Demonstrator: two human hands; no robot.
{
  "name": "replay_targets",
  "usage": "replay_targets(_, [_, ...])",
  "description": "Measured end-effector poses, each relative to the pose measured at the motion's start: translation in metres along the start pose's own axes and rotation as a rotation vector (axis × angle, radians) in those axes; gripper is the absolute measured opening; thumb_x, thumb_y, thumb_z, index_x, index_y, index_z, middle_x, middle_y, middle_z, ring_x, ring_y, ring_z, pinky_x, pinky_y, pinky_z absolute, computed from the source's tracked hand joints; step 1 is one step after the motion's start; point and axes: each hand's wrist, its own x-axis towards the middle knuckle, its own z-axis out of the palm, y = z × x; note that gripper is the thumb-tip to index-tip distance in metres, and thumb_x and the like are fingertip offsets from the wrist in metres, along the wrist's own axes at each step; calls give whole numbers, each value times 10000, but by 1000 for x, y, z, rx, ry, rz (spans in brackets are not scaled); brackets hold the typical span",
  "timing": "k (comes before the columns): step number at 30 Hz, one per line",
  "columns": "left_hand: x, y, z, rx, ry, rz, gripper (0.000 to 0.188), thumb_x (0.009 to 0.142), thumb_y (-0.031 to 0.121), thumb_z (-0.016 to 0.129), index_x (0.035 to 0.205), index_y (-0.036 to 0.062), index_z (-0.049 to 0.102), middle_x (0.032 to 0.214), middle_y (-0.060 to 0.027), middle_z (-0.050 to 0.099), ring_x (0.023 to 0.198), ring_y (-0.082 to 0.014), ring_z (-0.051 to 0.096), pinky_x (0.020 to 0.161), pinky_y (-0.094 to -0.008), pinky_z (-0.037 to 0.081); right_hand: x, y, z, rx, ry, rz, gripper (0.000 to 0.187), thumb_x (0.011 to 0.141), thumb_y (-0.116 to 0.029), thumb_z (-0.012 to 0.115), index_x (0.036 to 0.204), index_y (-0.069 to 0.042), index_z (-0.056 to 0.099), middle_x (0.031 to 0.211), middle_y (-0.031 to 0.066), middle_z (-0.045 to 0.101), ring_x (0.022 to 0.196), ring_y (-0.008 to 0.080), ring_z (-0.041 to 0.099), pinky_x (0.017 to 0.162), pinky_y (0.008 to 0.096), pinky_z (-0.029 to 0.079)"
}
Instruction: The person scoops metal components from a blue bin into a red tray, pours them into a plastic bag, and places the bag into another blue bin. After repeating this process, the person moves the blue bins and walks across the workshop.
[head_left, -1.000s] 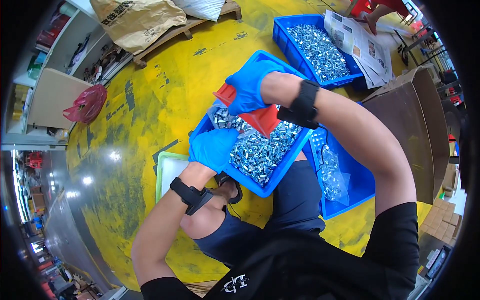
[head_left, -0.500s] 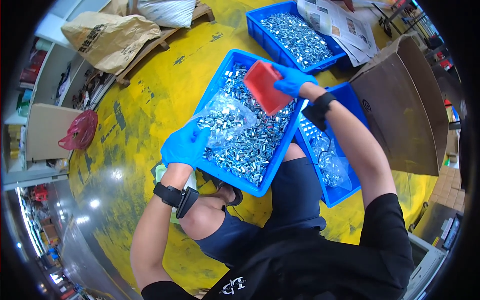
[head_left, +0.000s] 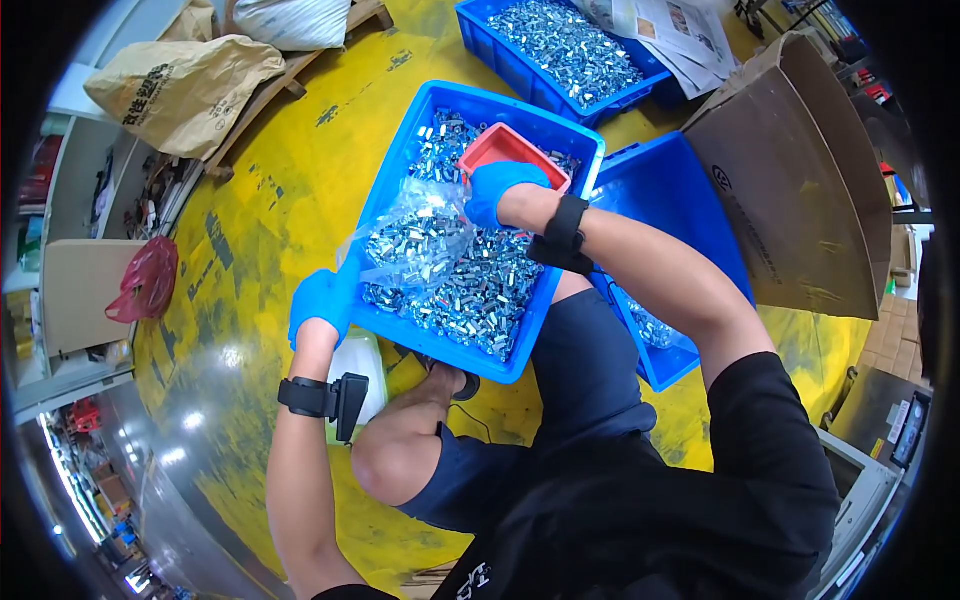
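Bag [head_left: 418,232] lies among metal pieces [head_left: 470,310], edge pinched in left hand [head_left: 322,302], presumably for steadiness, while right hand [head_left: 500,190] grips red tub [head_left: 505,148].

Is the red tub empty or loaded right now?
Empty as far as visible: the red tub shows a bare inside. The right hand hides part of it, so I can't tell there.

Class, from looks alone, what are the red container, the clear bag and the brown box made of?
Red container: probably satin plastic, evenly coloured with smooth walls.
Clear bag: likely thin, glossy plastic film; it's see-through and creased.
Brown box: apparently cardboard, matte with folded panels.
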Motion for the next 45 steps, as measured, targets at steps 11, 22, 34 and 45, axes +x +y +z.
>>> replay_targets(11, [-13,51,-57,-918,-229,82,206,841,156,430,724,35,549,533,2,429,424,-84,403,374,-216,319,-41,9,-60,-201,363,-668,180,733,-144,475,840,-41,578,748,167,582,686,306,574,586,368,462])
replay_targets(22, [-71,244,-46,-1286,-376,662,241,829,136,443,935,-53,550,756,-65,570,653,-115,541,566,-250,430,-218,128,-132,44,950,-495,190,775,-141,455,919,-48,537,762,115,524,691,238,496,635,311,404])
replay_targets(34, [-61,315,190,-1003,-736,288,242,825,214,411,738,43,558,571,-57,536,447,-129,458,426,-271,368,-154,246,69,1310,573,667,285,758,-199,469,696,59,575,594,154,568,484,226,553,448,317,427])
replay_targets(45, [-50,262,309,-870,-828,97,325,820,275,419,985,26,549,870,-92,570,761,-217,519,664,-347,417,-126,307,223,843,217,497,290,782,-265,474,706,-7,582,592,127,560,491,197,548,457,311,424])
